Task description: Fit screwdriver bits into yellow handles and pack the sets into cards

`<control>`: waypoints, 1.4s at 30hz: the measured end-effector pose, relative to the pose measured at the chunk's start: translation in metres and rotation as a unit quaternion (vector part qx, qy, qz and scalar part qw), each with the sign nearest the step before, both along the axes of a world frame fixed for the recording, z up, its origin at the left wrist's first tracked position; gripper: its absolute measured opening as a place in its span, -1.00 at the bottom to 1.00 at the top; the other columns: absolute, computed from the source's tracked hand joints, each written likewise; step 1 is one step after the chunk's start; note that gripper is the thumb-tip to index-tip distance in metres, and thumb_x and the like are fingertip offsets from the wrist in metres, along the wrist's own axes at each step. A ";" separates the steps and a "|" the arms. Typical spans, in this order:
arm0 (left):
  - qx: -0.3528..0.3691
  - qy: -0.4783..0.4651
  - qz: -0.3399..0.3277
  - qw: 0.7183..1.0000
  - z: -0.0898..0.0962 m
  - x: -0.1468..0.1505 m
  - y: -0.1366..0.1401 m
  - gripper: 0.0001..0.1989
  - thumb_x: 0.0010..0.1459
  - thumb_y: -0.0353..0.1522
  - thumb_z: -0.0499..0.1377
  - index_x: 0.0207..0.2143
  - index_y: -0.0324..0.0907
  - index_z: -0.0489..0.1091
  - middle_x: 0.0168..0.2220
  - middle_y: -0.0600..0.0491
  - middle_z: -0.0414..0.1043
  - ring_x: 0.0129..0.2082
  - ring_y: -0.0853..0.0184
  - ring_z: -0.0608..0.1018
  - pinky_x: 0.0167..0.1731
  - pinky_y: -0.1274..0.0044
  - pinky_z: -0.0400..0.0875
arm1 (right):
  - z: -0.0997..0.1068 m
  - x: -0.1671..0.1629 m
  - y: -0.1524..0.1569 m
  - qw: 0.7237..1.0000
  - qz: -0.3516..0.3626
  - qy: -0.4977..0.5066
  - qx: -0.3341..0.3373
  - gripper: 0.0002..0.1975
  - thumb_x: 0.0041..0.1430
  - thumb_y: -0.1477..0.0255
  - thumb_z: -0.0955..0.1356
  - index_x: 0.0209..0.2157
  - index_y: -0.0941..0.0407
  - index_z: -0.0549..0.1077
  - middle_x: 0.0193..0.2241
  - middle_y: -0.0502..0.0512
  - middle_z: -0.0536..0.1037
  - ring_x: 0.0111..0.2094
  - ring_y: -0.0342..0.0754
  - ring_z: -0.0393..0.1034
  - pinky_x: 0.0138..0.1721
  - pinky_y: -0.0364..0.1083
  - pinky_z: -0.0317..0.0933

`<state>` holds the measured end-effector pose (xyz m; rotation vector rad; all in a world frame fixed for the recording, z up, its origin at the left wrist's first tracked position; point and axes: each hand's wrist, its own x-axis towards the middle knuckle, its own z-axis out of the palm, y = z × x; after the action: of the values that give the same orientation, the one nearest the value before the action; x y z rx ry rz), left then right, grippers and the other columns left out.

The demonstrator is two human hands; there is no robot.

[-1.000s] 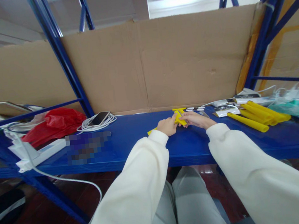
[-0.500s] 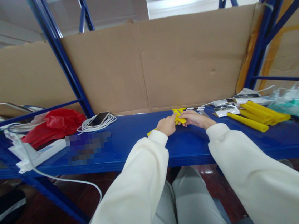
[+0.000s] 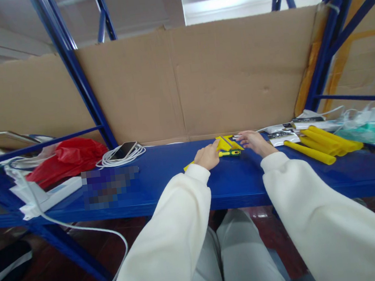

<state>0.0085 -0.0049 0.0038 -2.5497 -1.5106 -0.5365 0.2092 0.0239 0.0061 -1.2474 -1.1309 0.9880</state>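
A slender green-and-yellow handle is laid crosswise on the blue metal shelf, nearside of a flat, angular yellow piece. At its left end the left hand is placed, its grip impossible to tell; the loosely spread right hand is held just apart.

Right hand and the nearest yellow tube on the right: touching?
Apart. The head view shows blue shelf between the right hand and the yellow tube.

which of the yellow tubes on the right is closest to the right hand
The leftmost yellow tube, also the lowest in the picture, is closest to the right hand; the other yellow tubes lie bunched together farther right.
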 end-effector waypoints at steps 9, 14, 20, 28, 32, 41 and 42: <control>-0.006 0.006 0.008 1.000 0.002 0.000 -0.002 -0.46 0.31 -0.32 -0.03 0.33 -0.07 0.09 0.11 -0.08 0.42 0.01 0.15 0.54 0.00 0.38 0.38 | -0.023 0.053 0.009 0.836 -0.311 -0.443 -0.085 -0.64 0.15 0.41 0.32 0.00 0.09 0.51 0.05 0.32 0.46 0.13 0.25 0.25 0.07 0.23 0.16; -0.008 0.009 0.008 1.000 0.003 0.000 -0.002 -0.47 0.31 -0.33 -0.03 0.32 -0.07 0.09 0.12 -0.10 0.41 0.02 0.14 0.53 0.00 0.37 0.38 | -0.031 0.052 0.007 0.803 -0.243 -0.533 -0.111 -0.60 0.25 0.37 0.21 0.06 -0.04 0.49 0.20 0.23 0.30 0.22 0.26 0.08 0.11 0.31 0.08; -0.005 0.001 0.003 1.000 0.003 0.000 -0.003 -0.48 0.30 -0.33 -0.02 0.31 -0.08 0.11 0.11 -0.10 0.42 0.02 0.14 0.53 0.01 0.37 0.37 | -0.035 0.053 0.014 0.775 -0.198 -0.590 -0.114 -0.52 0.23 0.42 0.16 0.11 -0.04 0.46 0.24 0.28 0.23 0.24 0.33 0.02 0.09 0.36 0.06; -0.008 0.001 0.006 1.000 0.002 0.001 -0.003 -0.47 0.31 -0.32 -0.03 0.32 -0.08 0.10 0.11 -0.08 0.42 0.02 0.14 0.54 0.00 0.39 0.38 | -0.033 0.050 0.013 0.756 -0.185 -0.620 -0.096 -0.55 0.23 0.39 0.16 0.04 0.11 0.51 0.12 0.40 0.35 0.16 0.33 0.10 0.03 0.35 0.09; -0.006 0.001 0.003 1.000 0.002 0.001 -0.003 -0.47 0.31 -0.32 -0.04 0.32 -0.08 0.10 0.12 -0.08 0.42 0.02 0.13 0.54 0.00 0.38 0.38 | -0.027 0.043 0.009 0.748 -0.183 -0.631 -0.096 -0.58 0.23 0.42 0.17 -0.01 0.21 0.53 0.09 0.43 0.38 0.16 0.31 0.13 0.07 0.31 0.07; -0.012 -0.005 -0.003 1.000 0.002 0.000 -0.002 -0.46 0.30 -0.32 -0.02 0.32 -0.08 0.11 0.13 -0.09 0.41 0.05 0.12 0.51 0.02 0.36 0.37 | -0.018 0.035 0.002 0.751 -0.155 -0.635 -0.096 -0.64 0.23 0.34 0.23 -0.06 0.11 0.54 0.09 0.33 0.39 0.16 0.27 0.13 0.09 0.27 0.06; -0.012 -0.007 -0.004 1.000 0.002 0.000 -0.003 -0.46 0.30 -0.32 -0.02 0.32 -0.08 0.10 0.13 -0.09 0.41 0.06 0.12 0.51 0.02 0.36 0.37 | -0.018 0.035 0.002 0.751 -0.154 -0.636 -0.092 -0.65 0.23 0.34 0.24 -0.08 0.12 0.55 0.07 0.33 0.40 0.15 0.27 0.13 0.09 0.26 0.06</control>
<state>0.0089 -0.0074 0.0056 -2.5761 -1.5218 -0.5404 0.2443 0.0262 -0.0120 -2.2912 -1.7319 -0.1841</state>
